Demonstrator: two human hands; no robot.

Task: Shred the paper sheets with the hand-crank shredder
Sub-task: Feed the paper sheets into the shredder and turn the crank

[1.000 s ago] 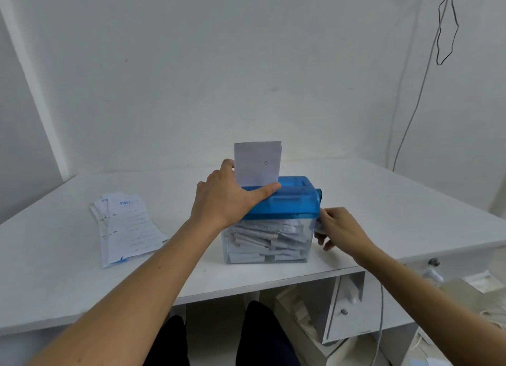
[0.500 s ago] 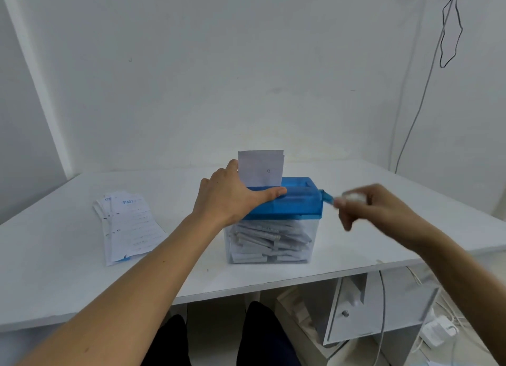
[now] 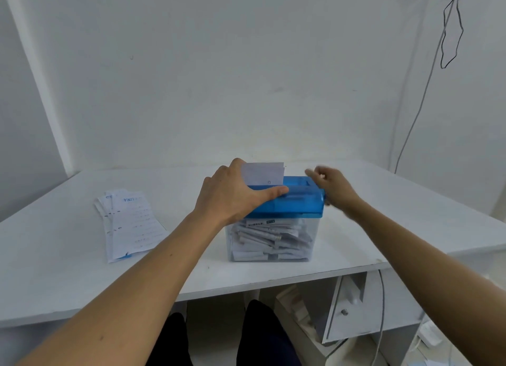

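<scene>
Sheet [image 3: 264, 174] sits lower in the shredder [image 3: 295, 201] than before; left hand [image 3: 232, 193] clamps its lid, right hand [image 3: 332, 186], gripping the crank [image 3: 322, 176], is now at its top: feeding progresses.

The blue-lidded shredder [image 3: 297, 202] stands upright, a white sheet [image 3: 264, 174] poking from its slot, a paper stack [image 3: 131, 223] lying left.

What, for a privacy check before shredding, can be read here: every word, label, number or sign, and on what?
"UNA", part of a blue heading, upside down to the camera: top sheet of the white printed paper stack.
"O"-like ring mark: white sheet standing in the blue-lidded clear shredder.
Unreadable, too small or blurred: the stack's fine print; the print and dark label on the paper shreds inside it.
</scene>
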